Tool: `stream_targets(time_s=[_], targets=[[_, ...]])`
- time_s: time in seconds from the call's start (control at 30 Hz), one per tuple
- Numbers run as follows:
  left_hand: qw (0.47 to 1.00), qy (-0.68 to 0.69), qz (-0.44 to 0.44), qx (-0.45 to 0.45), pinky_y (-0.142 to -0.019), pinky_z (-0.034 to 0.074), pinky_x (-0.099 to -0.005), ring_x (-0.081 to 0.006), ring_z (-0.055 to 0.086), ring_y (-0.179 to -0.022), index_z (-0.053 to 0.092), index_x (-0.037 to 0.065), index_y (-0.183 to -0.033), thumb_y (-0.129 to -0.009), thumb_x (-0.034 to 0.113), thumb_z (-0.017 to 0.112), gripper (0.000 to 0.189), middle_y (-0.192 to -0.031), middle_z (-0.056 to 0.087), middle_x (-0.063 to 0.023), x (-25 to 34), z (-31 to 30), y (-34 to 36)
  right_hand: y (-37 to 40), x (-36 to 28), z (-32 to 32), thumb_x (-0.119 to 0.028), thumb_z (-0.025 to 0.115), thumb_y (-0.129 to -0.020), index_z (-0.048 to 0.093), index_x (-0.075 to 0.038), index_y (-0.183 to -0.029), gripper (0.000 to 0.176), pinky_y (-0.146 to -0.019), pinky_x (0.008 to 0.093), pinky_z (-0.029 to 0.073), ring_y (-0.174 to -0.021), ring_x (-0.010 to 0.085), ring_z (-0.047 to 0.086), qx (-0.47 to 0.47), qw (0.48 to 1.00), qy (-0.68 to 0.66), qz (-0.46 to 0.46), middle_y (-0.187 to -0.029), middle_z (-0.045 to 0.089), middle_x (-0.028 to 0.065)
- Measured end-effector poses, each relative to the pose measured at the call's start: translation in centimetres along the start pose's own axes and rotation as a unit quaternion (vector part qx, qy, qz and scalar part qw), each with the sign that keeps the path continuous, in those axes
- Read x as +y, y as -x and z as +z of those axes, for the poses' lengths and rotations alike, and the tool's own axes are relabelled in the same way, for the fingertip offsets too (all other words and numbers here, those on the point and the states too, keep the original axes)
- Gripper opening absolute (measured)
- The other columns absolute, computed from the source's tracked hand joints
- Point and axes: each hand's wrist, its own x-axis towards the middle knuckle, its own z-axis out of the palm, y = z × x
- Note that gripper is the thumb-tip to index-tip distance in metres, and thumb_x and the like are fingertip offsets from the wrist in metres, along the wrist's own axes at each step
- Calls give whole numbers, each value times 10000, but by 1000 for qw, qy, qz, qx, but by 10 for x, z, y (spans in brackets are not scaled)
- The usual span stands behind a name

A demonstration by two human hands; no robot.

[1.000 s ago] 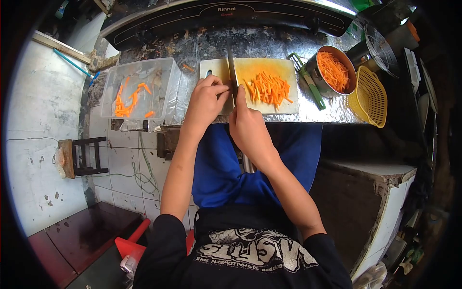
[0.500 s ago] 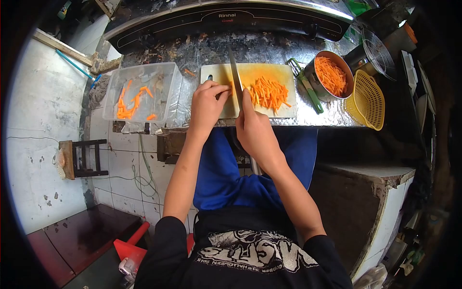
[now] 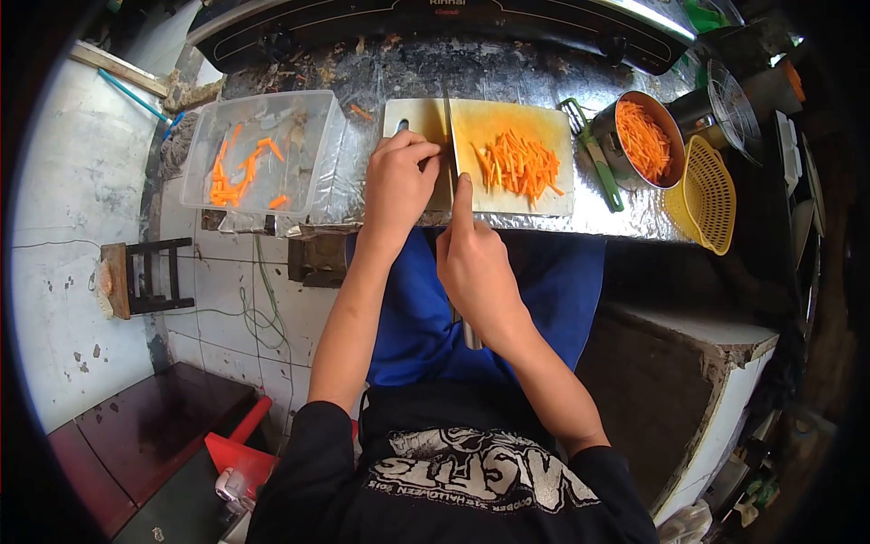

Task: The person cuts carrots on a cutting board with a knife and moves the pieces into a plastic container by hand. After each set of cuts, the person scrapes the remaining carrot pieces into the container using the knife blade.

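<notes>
A knife (image 3: 451,140) stands with its blade across the pale cutting board (image 3: 426,116), its handle inside my right hand (image 3: 476,263), whose index finger stretches along the blade's spine. Left of the blade, my left hand (image 3: 399,181) rests on the board with its fingers bent together; whatever lies under the fingertips is too hidden to make out. A pile of carrot sticks (image 3: 521,165) covers the board's right part. On the left, a clear plastic container (image 3: 313,172) holds several carrot pieces (image 3: 231,190).
Right of the board lie a green-handled peeler or grater (image 3: 600,172), a metal pot (image 3: 675,159) of carrot sticks and a yellow basket (image 3: 711,208). A black stove (image 3: 362,27) spans the back. A wire strainer (image 3: 732,109) is at the back right.
The view has shifted a little, with the board now higher and further right. The orange piece seen by my left fingertips no longer shows. Both hands keep their places near the knife.
</notes>
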Motion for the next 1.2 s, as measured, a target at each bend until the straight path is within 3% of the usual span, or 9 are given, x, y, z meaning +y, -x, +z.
stream_targets(time_s=[0.37, 0.5, 0.6, 0.87, 0.93, 1.0, 1.07, 1.1, 1.2], targets=[[1000, -9, -10, -28, -788, 539, -382, -315, 685, -861, 776, 19, -931, -812, 88, 753, 139, -934, 720, -116, 4, -4, -5, -35, 9, 7, 26, 515, -914, 316, 192, -1411, 561, -580, 537, 503, -638, 464, 652, 74, 996, -39, 11, -678, 617, 322], [1000, -6, -3, -18, -802, 532, -382, -310, 674, -859, 782, 33, -935, -818, 98, 754, 137, -919, 713, -113, 6, -3, -2, -16, 11, 0, -32, 551, -912, 242, 219, -1438, 659, -566, 536, 520, -620, 470, 649, 102, 994, -35, -30, -686, 620, 308], [1000, -2, 9, -20, -825, 525, -382, -307, 656, -889, 784, 39, -938, -820, 94, 750, 134, -936, 707, -106, 10, 1, -1, -3, 7, -8, 25, 536, -918, 305, 158, -1454, 599, -603, 516, 511, -643, 462, 649, 114, 993, -33, -3, -714, 625, 306], [997, 8, 65, -45, -850, 518, -416, -312, 626, -904, 783, 45, -943, -804, 31, 731, 149, -976, 679, -95, 26, 10, 7, 16, 14, -16, -100, 614, -936, 449, -44, -1482, 572, -620, 526, 547, -681, 453, 662, 133, 991, 1, 23, -818, 625, 282], [985, 159, -66, 17, -894, 506, -405, -295, 626, -988, 779, 57, -1015, -806, -24, 698, 238, -951, 663, -97, 33, 8, 9, 18, 15, -19, -102, 612, -937, 456, -58, -1482, 568, -618, 524, 550, -684, 452, 664, 131, 991, 3, 32, -829, 621, 278], [990, 129, -36, 44, -935, 488, -406, -287, 613, -1067, 773, 75, -1072, -792, -80, 657, 340, -1034, 652, -105, 41, 3, 6, 19, 14, -21, -105, 610, -938, 463, -72, -1482, 564, -616, 523, 554, -687, 450, 666, 129, 991, 5, 39, -841, 618, 274], [991, -19, 113, 65, -952, 474, -401, -284, 603, -1097, 779, 101, -1077, -777, -94, 640, 384, -1147, 634, -105, 48, -1, 1, 21, 10, -23, -53, 656, -899, 542, -79, -1436, 550, -694, 497, 532, -755, 436, 665, 124, 990, 25, 63, -827, 638, 255], [988, -57, 140, 33, -1001, 439, -436, -300, 551, -1198, 784, 133, -1085, -769, -60, 638, 398, -1298, 590, -113, 49, -1, 0, 21, 9, -23, -53, 656, -899, 542, -79, -1436, 550, -694, 497, 532, -755, 436, 665, 124, 990, 25, 64, -827, 638, 255], [979, -127, 157, -42, -1053, 399, -420, -321, 483, -1286, 792, 174, -1078, -772, -66, 620, 425, -1370, 562, -98, 47, 5, -6, 24, 8, -22, -59, 655, -894, 557, -83, -1423, 538, -669, 509, 542, -726, 438, 661, 112, 989, 67, 71, -825, 633, 255]])
